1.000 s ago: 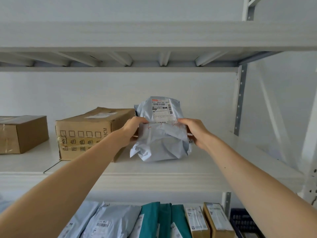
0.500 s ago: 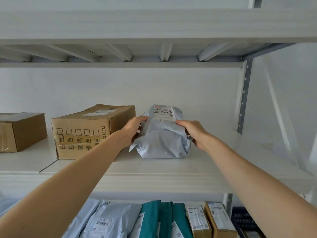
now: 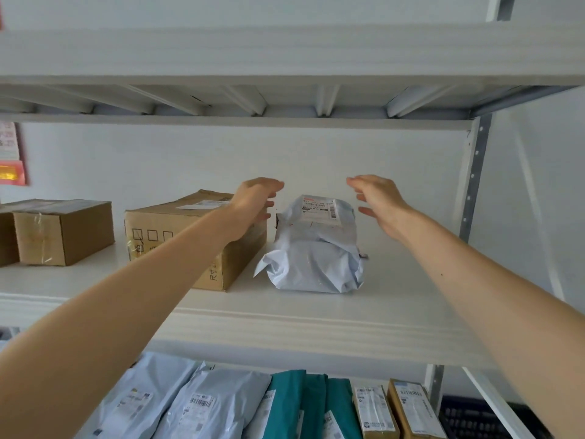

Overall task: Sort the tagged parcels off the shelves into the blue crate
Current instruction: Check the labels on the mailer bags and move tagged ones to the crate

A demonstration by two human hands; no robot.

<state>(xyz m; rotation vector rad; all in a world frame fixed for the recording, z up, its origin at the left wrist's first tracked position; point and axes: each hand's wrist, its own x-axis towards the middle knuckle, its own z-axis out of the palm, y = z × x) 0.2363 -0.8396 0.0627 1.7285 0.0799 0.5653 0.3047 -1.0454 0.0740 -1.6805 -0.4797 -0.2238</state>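
Observation:
A grey poly-bag parcel (image 3: pixel 313 255) with a white shipping label on top lies on the white shelf (image 3: pixel 285 324). My left hand (image 3: pixel 253 202) hovers just left of its far end, fingers loosely spread, holding nothing. My right hand (image 3: pixel 378 201) hovers just right of the far end, fingers also spread and empty. Neither hand touches the parcel. A dark blue crate (image 3: pixel 474 419) shows at the bottom right, below the shelf.
A large cardboard box (image 3: pixel 177 229) sits left of the parcel, partly behind my left forearm. A smaller brown box (image 3: pixel 63 232) stands farther left. On the lower shelf lie grey bags (image 3: pixel 202 403), teal bags (image 3: pixel 294 403) and small labelled boxes (image 3: pixel 408 407). A steel upright (image 3: pixel 473 179) stands at the right.
Both hands have let go of the grey parcel and lifted off to its sides. The parcel now lies flat on the shelf with its label facing up.

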